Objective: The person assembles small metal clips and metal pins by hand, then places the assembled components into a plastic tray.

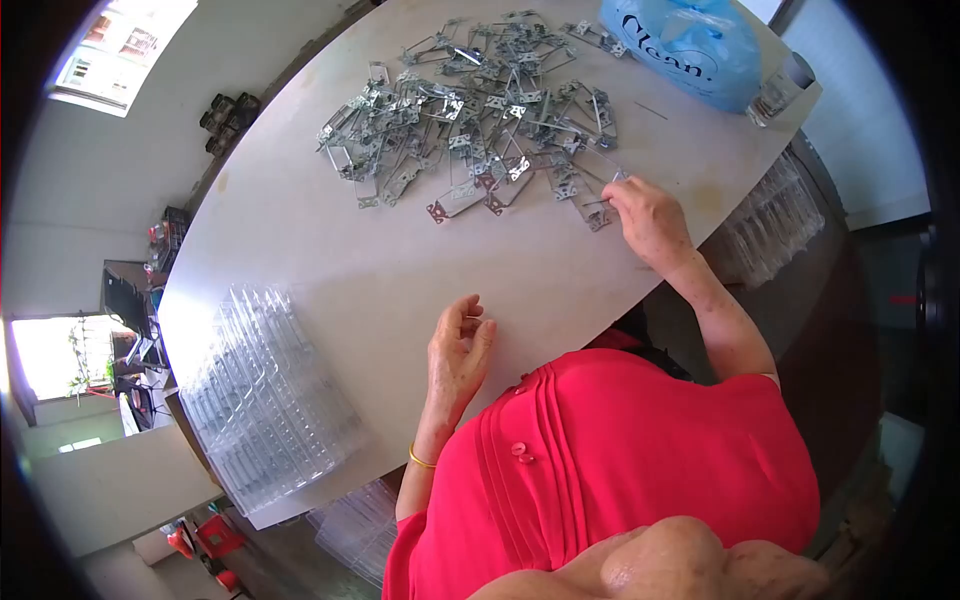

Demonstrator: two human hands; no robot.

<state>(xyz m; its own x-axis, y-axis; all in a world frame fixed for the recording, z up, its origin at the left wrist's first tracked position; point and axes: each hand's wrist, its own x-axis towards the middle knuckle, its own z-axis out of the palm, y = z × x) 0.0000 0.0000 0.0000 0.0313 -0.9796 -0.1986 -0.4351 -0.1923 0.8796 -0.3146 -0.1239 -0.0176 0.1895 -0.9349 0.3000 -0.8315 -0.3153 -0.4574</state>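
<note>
A loose pile of thin silver metal brackets [460, 120] with wire-like bars and punched end plates covers the far part of the table. At the pile's near right edge, my right hand [652, 225] has its thumb and fingers closed on a small metal bracket [619, 176], mostly hidden by the fingertips. Just left of those fingers lies another bracket [590, 212]. My left hand [460, 350] rests by the table's near edge, fingers loosely curled and thumb apart, with nothing seen in it.
Stacked clear plastic trays [265, 400] stand at the table's left end. A blue plastic bag [690, 55] and a clear container [780, 90] sit at the far right. More wrapped clear plastic [775, 220] is below the right edge. The white table [330, 250] has a curved far edge.
</note>
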